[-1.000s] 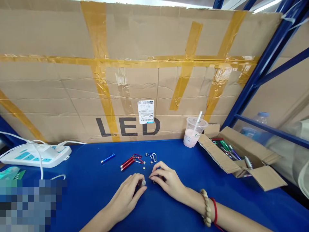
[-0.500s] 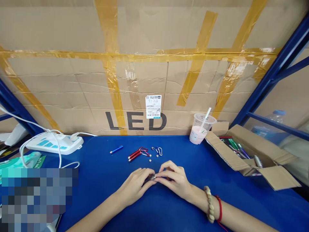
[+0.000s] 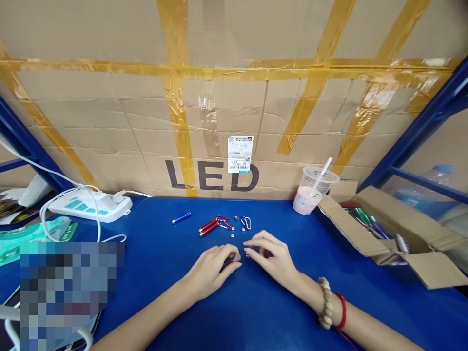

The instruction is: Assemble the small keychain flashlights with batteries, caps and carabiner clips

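Note:
My left hand (image 3: 214,269) is closed in a pinch on a small greyish piece (image 3: 237,257), mostly covered by the fingers. Just to its right, my right hand (image 3: 273,256) pinches a tiny shiny metal piece (image 3: 247,253) between thumb and fingers. A narrow gap separates the hands. Beyond them on the blue table (image 3: 219,321) lie two red tube-shaped mini flashlights (image 3: 208,227) with a red carabiner (image 3: 224,222). Beside these are a blue carabiner (image 3: 246,223) and several small silvery pieces (image 3: 232,236). A blue metal tube (image 3: 182,218) lies farther left.
A lidded cup of pink drink (image 3: 310,192) with a straw stands at the back right, beside an open cardboard box (image 3: 351,229) of coloured tubes. At left are a white power strip (image 3: 91,207) with cables and a blurred-out area. A large taped carton (image 3: 146,117) forms the back.
The hands, touching at the fingertips before, have drawn apart, each keeping a small piece. The camera view has shifted a little, so the scene sits slightly higher and farther right.

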{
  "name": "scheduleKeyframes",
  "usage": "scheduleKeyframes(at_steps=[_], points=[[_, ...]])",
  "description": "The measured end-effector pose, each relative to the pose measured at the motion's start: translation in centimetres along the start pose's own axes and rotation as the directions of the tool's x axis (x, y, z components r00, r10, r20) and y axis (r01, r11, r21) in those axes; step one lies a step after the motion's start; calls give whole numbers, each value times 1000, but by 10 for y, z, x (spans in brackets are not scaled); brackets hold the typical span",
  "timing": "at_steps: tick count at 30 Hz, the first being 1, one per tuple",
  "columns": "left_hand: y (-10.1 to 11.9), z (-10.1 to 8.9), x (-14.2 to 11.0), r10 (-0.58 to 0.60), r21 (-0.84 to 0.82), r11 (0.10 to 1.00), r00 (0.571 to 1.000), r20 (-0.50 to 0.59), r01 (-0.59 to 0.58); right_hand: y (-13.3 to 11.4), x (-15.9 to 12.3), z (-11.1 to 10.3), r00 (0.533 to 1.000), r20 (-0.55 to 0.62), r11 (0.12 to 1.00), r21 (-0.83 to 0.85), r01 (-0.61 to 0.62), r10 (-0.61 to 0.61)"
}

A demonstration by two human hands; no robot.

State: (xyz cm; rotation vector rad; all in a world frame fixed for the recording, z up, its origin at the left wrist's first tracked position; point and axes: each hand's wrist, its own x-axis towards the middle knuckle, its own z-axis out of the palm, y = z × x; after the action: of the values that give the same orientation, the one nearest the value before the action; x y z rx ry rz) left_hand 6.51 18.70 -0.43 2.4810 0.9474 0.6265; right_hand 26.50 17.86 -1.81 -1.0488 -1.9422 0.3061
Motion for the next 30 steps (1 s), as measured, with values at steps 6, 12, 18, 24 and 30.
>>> scheduleKeyframes(at_steps=[6,12,18,24,30], points=[[2,1,-3,6,28,1000,999,-34,-5,2,-1,-6,968,190,961,-251,-112,163],[3,3,-5,27,36,999,995,-95,-24,1,4,-12,980,163,969,-236,-74,114],[8,1,-5,-15,-82,997,988,-153,3,-21,15,-19,996,8,994,50,-94,94],[31,-7,-10,-34,-143,990,996,-87,21,-49,9,-29,994,-15,964,245,-101,108],[35,-13,-13,-27,-163,986,998,-56,18,-50,2,-35,988,3,928,342,-147,155]])
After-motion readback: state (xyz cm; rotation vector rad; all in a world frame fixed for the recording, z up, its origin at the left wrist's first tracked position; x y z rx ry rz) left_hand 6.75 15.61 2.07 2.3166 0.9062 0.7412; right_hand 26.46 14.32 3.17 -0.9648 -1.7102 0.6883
